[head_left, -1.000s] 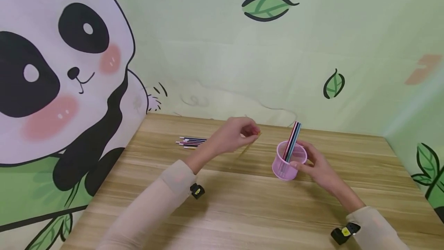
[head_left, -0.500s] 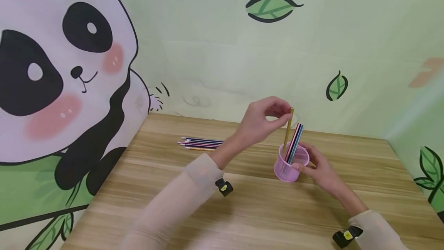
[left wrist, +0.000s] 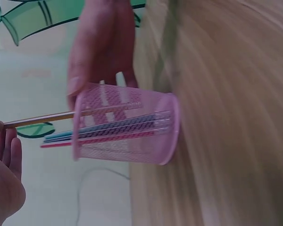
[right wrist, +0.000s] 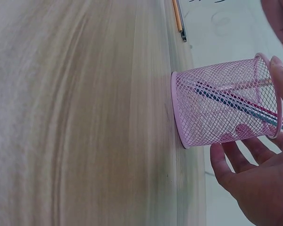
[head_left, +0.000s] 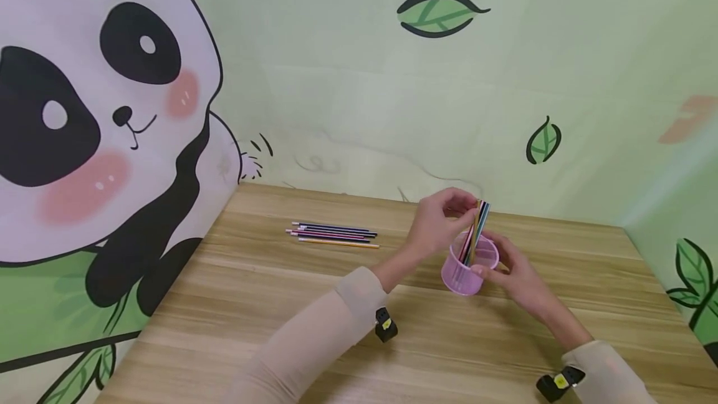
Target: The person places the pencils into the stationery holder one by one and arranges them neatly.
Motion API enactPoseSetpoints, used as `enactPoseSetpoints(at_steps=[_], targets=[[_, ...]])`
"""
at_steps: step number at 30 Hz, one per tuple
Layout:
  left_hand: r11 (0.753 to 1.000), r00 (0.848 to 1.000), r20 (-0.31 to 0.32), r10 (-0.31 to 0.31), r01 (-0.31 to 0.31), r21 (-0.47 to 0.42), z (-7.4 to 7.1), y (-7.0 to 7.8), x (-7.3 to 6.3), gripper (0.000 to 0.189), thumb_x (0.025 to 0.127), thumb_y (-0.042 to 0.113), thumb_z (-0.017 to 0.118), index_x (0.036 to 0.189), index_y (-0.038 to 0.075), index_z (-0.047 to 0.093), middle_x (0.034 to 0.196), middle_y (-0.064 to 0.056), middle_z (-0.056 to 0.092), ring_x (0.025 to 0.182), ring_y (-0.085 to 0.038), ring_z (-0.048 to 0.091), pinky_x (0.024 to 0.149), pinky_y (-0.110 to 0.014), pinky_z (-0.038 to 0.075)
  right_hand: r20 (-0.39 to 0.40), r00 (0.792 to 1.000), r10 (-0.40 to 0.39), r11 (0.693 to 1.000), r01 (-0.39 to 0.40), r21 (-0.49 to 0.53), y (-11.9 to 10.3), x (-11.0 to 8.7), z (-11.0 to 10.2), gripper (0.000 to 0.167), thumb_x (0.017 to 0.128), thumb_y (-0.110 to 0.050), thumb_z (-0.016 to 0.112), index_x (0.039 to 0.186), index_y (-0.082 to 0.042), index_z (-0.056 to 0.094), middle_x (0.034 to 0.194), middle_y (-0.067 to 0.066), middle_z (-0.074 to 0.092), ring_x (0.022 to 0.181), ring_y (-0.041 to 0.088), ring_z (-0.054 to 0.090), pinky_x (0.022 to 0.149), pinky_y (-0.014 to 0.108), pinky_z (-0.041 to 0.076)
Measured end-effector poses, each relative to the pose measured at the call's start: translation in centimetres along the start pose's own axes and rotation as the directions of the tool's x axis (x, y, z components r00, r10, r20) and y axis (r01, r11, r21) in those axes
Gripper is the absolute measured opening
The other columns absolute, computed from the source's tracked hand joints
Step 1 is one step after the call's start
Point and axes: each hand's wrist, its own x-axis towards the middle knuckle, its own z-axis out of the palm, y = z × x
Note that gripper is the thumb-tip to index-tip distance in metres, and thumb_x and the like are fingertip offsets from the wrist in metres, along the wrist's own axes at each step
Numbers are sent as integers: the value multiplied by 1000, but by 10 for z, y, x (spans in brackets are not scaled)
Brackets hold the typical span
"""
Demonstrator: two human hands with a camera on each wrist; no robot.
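Observation:
A pink mesh pencil cup point(head_left: 457, 276) stands upright on the wooden table. My right hand point(head_left: 521, 276) holds it from the right, thumb by the rim and fingers along the mesh wall. Several dark, red and teal pencils point(left wrist: 104, 131) lean together inside it. My left hand point(head_left: 440, 223) is above the cup's left side, pinching the top end of a yellow pencil point(left wrist: 42, 119). In the left wrist view, that pencil's lower part is within the cup, beside the others. The right wrist view shows the cup point(right wrist: 221, 106) from the side, its base on the table.
A small row of pencils point(head_left: 333, 234), mostly dark with one yellow at the front, lies on the table point(head_left: 269, 310) to the left of the cup. A cloth wall point(head_left: 336, 98) printed with a panda and leaves rises behind the table's back edge.
My left hand has carried the yellow pencil rightward to the cup and then lowered it inside. The right hand has stayed at the cup. The pencil row is now uncovered.

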Motion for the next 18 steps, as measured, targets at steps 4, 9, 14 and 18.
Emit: enactPoseSetpoints(at_steps=[4, 9, 14, 18], targets=[[999, 998, 42, -43, 41, 34, 7, -9, -6, 12, 99, 3, 75, 111, 3, 73, 100, -4, 76, 86, -1, 68, 84, -20, 59, 0, 1000, 9, 1000, -9, -3, 0, 0, 0, 73, 102, -14, 74, 161, -1, 33, 158, 27, 43, 145, 50, 42, 98, 14, 47], [996, 995, 68, -77, 73, 60, 14, -15, -9, 12, 100, 6, 75, 112, 6, 72, 101, -2, 75, 87, 0, 67, 83, -18, 58, 4, 1000, 4, 1000, -4, -4, 1, 0, 0, 74, 102, -14, 73, 162, -1, 31, 159, 27, 41, 145, 50, 40, 98, 13, 46], [995, 993, 79, -89, 84, 62, 18, -17, -9, 13, 100, 5, 74, 112, 5, 72, 101, -2, 75, 87, 0, 66, 83, -18, 58, -5, 1000, -15, 1000, 15, 2, 2, 0, 1, 73, 102, -10, 73, 161, 1, 31, 158, 29, 42, 143, 50, 42, 98, 13, 46], [986, 988, 91, -127, 116, 122, 15, -21, -9, 14, 100, 7, 74, 113, 3, 72, 102, -3, 74, 86, -1, 66, 81, -17, 58, -5, 1000, -5, 1000, 5, -10, 2, 0, 0, 73, 102, -11, 73, 161, 0, 32, 158, 29, 43, 144, 50, 42, 100, 16, 47]])
